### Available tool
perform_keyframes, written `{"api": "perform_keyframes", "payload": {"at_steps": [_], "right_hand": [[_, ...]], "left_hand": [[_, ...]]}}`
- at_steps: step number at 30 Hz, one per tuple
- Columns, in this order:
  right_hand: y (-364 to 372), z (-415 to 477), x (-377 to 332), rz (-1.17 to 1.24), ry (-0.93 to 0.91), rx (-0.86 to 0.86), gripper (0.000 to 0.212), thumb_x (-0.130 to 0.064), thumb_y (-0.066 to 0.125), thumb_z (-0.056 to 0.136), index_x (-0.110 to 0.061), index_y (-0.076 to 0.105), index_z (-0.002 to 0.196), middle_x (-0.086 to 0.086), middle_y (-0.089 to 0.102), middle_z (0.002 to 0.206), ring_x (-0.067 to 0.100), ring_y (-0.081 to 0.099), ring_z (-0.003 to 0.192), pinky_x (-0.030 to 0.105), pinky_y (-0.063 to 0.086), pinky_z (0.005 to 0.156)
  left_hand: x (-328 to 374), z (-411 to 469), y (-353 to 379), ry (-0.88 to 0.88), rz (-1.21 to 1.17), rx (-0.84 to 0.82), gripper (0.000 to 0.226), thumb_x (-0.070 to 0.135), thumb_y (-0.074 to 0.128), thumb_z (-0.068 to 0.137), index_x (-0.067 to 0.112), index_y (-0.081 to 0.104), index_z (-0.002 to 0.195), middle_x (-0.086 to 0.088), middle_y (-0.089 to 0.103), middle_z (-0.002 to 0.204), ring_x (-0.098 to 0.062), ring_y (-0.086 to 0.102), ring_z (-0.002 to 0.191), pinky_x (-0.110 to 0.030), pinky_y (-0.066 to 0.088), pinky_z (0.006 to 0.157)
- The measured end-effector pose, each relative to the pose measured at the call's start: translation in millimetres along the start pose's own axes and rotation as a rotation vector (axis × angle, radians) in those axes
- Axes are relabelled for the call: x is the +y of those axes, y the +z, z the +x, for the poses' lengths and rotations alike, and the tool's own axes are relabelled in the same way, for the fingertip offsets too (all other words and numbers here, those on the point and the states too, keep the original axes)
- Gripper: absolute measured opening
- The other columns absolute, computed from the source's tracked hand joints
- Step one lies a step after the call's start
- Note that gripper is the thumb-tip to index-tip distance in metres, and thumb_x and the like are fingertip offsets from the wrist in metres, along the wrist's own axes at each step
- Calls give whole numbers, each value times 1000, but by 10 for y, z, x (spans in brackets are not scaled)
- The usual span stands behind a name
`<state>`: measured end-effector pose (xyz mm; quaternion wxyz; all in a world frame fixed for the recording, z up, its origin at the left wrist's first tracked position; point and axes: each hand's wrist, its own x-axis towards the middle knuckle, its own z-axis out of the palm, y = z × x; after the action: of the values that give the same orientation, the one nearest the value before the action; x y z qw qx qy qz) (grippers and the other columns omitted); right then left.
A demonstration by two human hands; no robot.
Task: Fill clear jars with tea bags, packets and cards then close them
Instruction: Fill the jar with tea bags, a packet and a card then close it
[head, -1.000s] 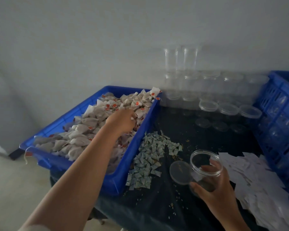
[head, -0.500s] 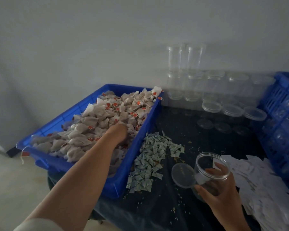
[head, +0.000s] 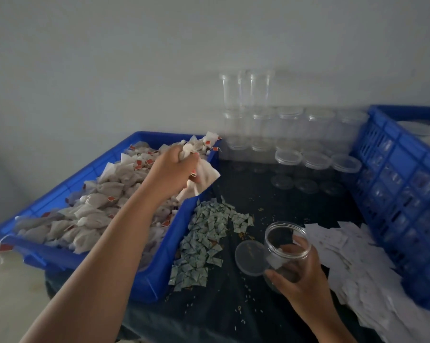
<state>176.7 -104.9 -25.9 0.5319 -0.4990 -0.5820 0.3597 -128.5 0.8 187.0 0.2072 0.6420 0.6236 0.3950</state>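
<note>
Head view. The left hand (head: pixel 170 167) is raised over the far right part of a blue tray (head: pixel 154 280), its fingers curled tightly round a bunch of tea bags (head: pixel 204 174); how many bags it holds cannot be told. The bunch hangs clear of the heap of tea bags (head: pixel 97 206) that fills the tray, pale pouches with small red tags.

The right hand (head: pixel 300 276) grips 1 clear jar (head: pixel 287 243) from below and behind, with its fingers wrapped round the wall. The jar is tilted, and its open mouth is turned up and toward the tray. A pale piece shows through the jar wall, but what it is cannot be told. 1 clear lid (head: pixel 250 257) lies flat on the dark worktop (head: pixel 233 305), just left of the jar.

Between tray and jar lies a pile of small grey-green packets (head: pixel 206 238). White cards (head: pixel 352 263) are spread to the right of the jar. Empty clear jars (head: pixel 290 125) stand stacked against the wall at the back. A blue crate (head: pixel 402 181) with latticed sides stands at the right edge.
</note>
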Motion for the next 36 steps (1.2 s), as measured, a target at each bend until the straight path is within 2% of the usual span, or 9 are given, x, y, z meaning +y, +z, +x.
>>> {"api": "perform_keyframes", "payload": {"at_steps": [5, 8, 11, 15, 21, 24, 27, 29, 36], "right_hand": [[7, -12, -15, -51, 18, -2, 100, -69, 98, 55, -59, 45, 139, -16, 68, 129, 16, 77, 107, 42, 66, 90], [10, -10, -26, -92, 13, -9, 96, -56, 99, 61, -59, 45, 140, -19, 69, 128, 13, 77, 106, 39, 66, 88], [10, -7, -46, -103, 9, 2, 91, -53, 99, 63, -58, 47, 138, -18, 69, 127, 12, 75, 109, 37, 66, 88], [15, -12, -77, -108, 3, 4, 94, -53, 100, 65, -56, 45, 142, -18, 68, 132, 9, 73, 115, 30, 64, 90], [21, -24, -118, -149, -13, 3, 89, -58, 97, 67, -61, 42, 137, -23, 67, 130, 3, 71, 111, 18, 60, 85], [19, -31, -131, -165, -10, 9, 87, -61, 96, 64, -64, 42, 133, -25, 66, 129, 1, 69, 112, 14, 57, 86], [12, -33, -138, -132, 0, 13, 83, -55, 98, 65, -61, 46, 129, -25, 68, 125, 0, 72, 107, 12, 57, 81], [6, -33, -146, -103, -2, 15, 83, -50, 99, 66, -60, 48, 130, -26, 69, 125, -2, 72, 108, 11, 57, 83], [13, -34, -158, -147, -15, 20, 91, -59, 96, 64, -66, 41, 136, -26, 66, 130, 1, 70, 116, 17, 59, 90]], "left_hand": [[619, -304, 269, 190, -106, -101, 30, 37, 52, 106, 10, 64, 100, -18, 64, 77, -19, 59, 63, -50, 53, 61], [800, -385, 475, 213, -260, -164, 26, 41, 55, 103, 17, 64, 95, 5, 64, 67, -12, 64, 62, -34, 55, 54], [876, -416, 721, 128, -402, -251, 24, 45, 59, 96, 22, 64, 92, 10, 65, 67, -7, 66, 62, -20, 54, 60], [780, -486, 1086, -24, -432, -453, 25, 43, 60, 98, 20, 67, 96, 5, 65, 71, -10, 61, 64, -27, 53, 64], [549, -611, 1355, -333, -585, -641, 24, 34, 63, 106, 12, 72, 105, 0, 65, 71, -7, 61, 58, -20, 49, 52], [494, -603, 1322, -118, -235, -540, 24, 43, 68, 97, 21, 75, 90, 5, 69, 68, -4, 63, 57, -20, 47, 52], [431, -567, 1256, 98, 127, -407, 35, 47, 71, 93, 15, 70, 80, -4, 70, 73, -10, 59, 56, -34, 48, 57], [398, -550, 1214, 130, 163, -377, 36, 49, 73, 93, 17, 69, 76, -4, 69, 72, -18, 64, 61, -42, 52, 61], [334, -525, 1191, 156, 244, -357, 38, 57, 72, 93, 26, 68, 71, 11, 67, 67, -3, 61, 59, -29, 46, 56]]}}
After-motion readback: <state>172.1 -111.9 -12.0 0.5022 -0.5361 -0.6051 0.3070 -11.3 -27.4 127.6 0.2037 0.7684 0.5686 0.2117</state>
